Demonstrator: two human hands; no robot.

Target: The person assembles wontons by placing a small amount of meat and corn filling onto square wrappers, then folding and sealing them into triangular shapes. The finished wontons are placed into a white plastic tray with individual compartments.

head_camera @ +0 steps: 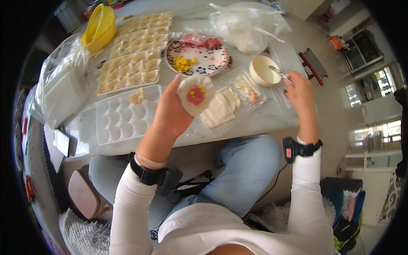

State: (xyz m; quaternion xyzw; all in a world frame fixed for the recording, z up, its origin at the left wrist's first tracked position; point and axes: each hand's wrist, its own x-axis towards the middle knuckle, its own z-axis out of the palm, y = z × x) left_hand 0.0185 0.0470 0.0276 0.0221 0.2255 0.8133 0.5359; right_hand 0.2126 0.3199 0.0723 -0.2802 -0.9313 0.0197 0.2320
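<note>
My left hand (170, 110) holds up a round dough wrapper (206, 87), with a lump of pink minced meat and corn kernels (195, 95) at its middle. The fingers behind the wrapper are hidden. In my right hand (300, 91) is a metal spoon (278, 72), its tip reaching into a cream bowl (263, 81). Beyond the wrapper lies a patterned plate (210, 65) with minced meat (204, 42) and yellow corn (183, 63). More wrappers (216, 111) rest on a clear plastic tray (244, 114). One filled dumpling (137, 96) sits in a white compartment tray (111, 119).
Trays of filled dumplings (130, 68) stretch toward the back left, near a yellow plastic basket (100, 28). Plastic bags stand at the left (63, 86) and back right (245, 28). A phone (61, 142) lies by the table's left edge.
</note>
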